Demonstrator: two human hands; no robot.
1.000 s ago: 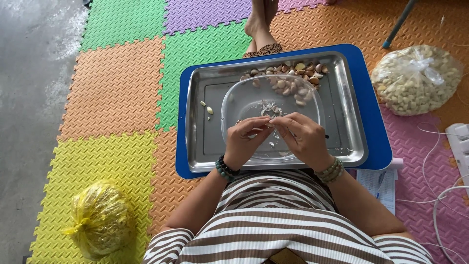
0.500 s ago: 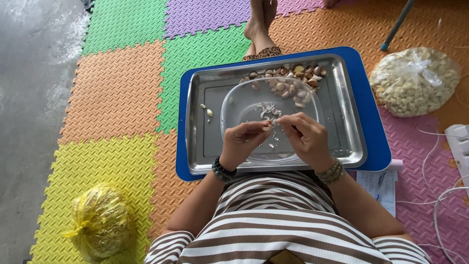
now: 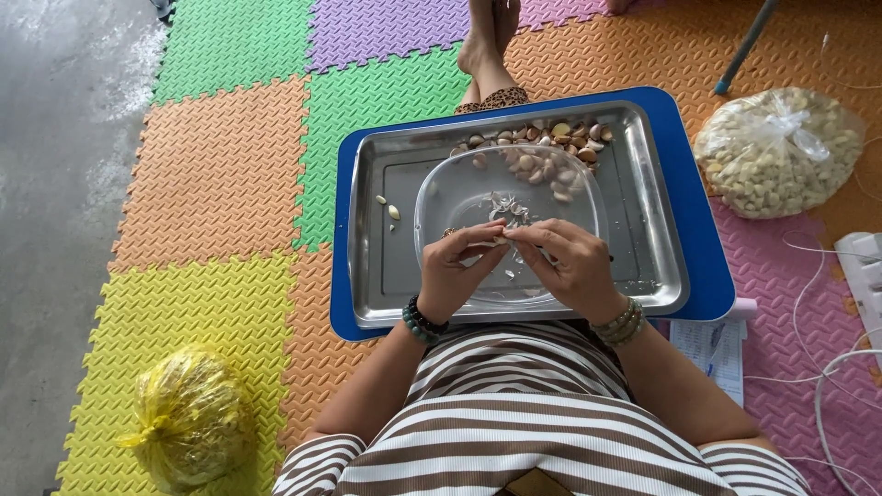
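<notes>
Both my forearms extend forward from my torso and converge at the midline. My left hand (image 3: 452,268) is held palm inward, fingers curled, with thumb and forefinger tips pressed together in a pinch. My right hand (image 3: 571,266) mirrors it, back of the hand facing up, fingers bent, its thumb and forefinger meeting the left fingertips. The two grips touch at the fingertips; whatever is between them is too small to tell. My left wrist carries a dark bead bracelet, my right wrist a paler bead bracelet. Both elbows are bent and held near my sides.
</notes>
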